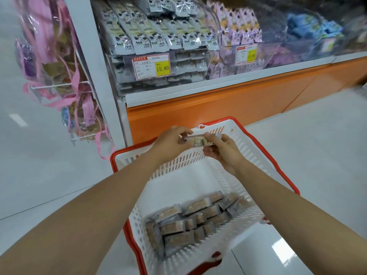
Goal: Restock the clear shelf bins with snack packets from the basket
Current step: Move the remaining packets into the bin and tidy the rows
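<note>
Both hands hold a small stack of snack packets [197, 140] above the far end of the white basket with a red rim [278, 171]. My left hand [170, 143] grips the stack's left end and my right hand [222, 149] grips its right end. Several brown-and-grey snack packets [190, 221] lie in the near end of the basket. On the shelf above, a clear bin [158, 56] is filled with grey-white packets and carries a 15.80 price tag [152, 66]. A second clear bin [238, 40] to its right holds purple packets.
The orange shelf base [228, 108] runs behind the basket. Pink-ribboned gift bags [59, 66] hang on a wire rack at the shelf's left end. A blurred bin with blue packets [313, 30] sits further right. The basket stands on a pale tiled floor [317, 155].
</note>
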`<state>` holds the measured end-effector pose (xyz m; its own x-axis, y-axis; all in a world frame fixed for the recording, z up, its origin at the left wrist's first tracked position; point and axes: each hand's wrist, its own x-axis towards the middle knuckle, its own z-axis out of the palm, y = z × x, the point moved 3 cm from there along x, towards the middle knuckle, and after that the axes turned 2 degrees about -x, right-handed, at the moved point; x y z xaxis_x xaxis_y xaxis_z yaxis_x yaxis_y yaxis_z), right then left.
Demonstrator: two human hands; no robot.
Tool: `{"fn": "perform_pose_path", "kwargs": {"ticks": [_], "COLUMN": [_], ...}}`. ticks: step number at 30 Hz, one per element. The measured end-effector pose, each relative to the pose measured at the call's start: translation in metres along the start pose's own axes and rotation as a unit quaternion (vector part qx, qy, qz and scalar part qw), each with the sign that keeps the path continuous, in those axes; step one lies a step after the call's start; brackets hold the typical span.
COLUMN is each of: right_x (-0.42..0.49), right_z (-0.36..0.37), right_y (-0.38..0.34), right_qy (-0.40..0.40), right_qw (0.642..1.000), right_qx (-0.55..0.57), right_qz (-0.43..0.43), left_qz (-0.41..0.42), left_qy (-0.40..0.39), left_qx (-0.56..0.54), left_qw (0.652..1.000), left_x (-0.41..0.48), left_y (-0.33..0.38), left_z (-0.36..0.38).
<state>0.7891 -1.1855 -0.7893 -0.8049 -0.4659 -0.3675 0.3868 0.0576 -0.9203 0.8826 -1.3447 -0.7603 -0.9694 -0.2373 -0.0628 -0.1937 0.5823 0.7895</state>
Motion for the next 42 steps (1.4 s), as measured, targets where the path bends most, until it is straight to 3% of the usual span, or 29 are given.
{"fn": "perform_pose_path", "kwargs": {"ticks": [4, 6, 9, 12, 16, 19, 23, 25, 27, 35, 42], "right_x": [-0.007, -0.009, -0.016, -0.024, -0.034, -0.043, -0.058, -0.064, -0.067, -0.04, -0.002], "right_z": [0.003, 0.003, 0.006, 0.014, 0.023, 0.027, 0.024, 0.023, 0.031, 0.119, 0.186], "right_y": [-0.008, -0.012, -0.027, -0.04, -0.051, -0.068, -0.108, -0.132, -0.158, -0.233, -0.258], "right_qy": [-0.018, -0.009, -0.039, -0.066, -0.055, -0.051, 0.0, 0.039, 0.057, 0.075, 0.127], "right_qw": [0.998, 0.99, 0.949, 0.906, 0.884, 0.887, 0.882, 0.875, 0.865, 0.811, 0.75], "right_qx": [-0.052, -0.126, -0.24, -0.323, -0.354, -0.3, -0.244, -0.223, -0.208, -0.307, -0.422], "right_qz": [-0.012, -0.068, -0.202, -0.265, -0.301, -0.347, -0.403, -0.428, -0.453, -0.493, -0.494], "left_qz": [-0.029, -0.04, -0.059, -0.073, -0.055, 0.004, 0.126, 0.194, 0.207, 0.095, 0.118], "left_qy": [-0.011, 0.013, 0.049, 0.093, 0.157, 0.242, 0.384, 0.453, 0.497, 0.374, 0.384], "left_qx": [-0.075, -0.107, -0.155, -0.171, -0.148, -0.03, 0.05, 0.141, 0.224, 0.394, 0.39], "left_qw": [0.997, 0.993, 0.985, 0.978, 0.975, 0.97, 0.914, 0.859, 0.813, 0.834, 0.828], "left_x": [-0.002, -0.003, -0.005, -0.007, -0.012, -0.02, -0.031, -0.037, -0.039, -0.036, -0.035], "left_y": [0.004, 0.006, 0.007, 0.007, 0.015, 0.034, 0.063, 0.072, 0.074, 0.052, 0.046], "left_z": [-0.007, -0.012, -0.021, -0.029, -0.041, -0.05, -0.069, -0.082, -0.1, -0.139, -0.147]}}
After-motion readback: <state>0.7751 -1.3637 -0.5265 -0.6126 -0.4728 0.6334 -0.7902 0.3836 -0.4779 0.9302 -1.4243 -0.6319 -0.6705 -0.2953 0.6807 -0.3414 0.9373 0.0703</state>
